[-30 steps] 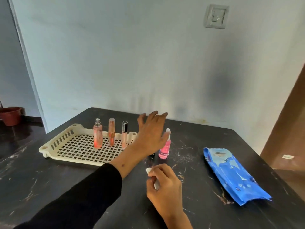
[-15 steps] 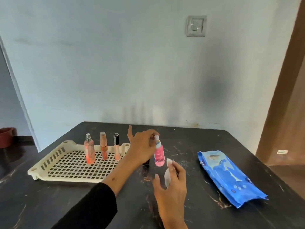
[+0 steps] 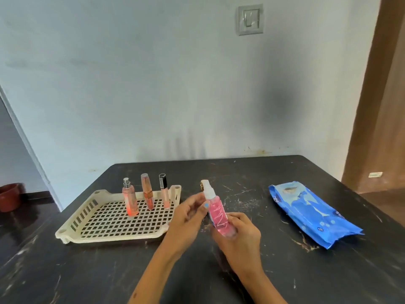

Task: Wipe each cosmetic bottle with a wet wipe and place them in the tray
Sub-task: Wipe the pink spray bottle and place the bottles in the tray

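A pink spray bottle (image 3: 215, 212) with a white top is lifted off the dark table, tilted, between both hands. My left hand (image 3: 187, 219) pinches it near the neck, thumb on its side. My right hand (image 3: 240, 234) is curled round its lower end; the wipe is hidden inside that grip. To the left lies the cream perforated tray (image 3: 65, 232). In its back part stand a pink perfume bottle (image 3: 129, 200), a rose-gold tube (image 3: 147, 191) and a black-capped lip gloss (image 3: 164, 191).
A blue wet wipe pack (image 3: 311, 213) lies on the table to the right. A small gold-topped item (image 3: 201, 184) sits behind the held bottle. A red pot (image 3: 8, 196) stands on the lower surface at far left. A wall runs behind the table.
My left hand took the pink bottle off the table and brought it nearer. My right hand, which held the wipe, rose and closed round the bottle's lower end.
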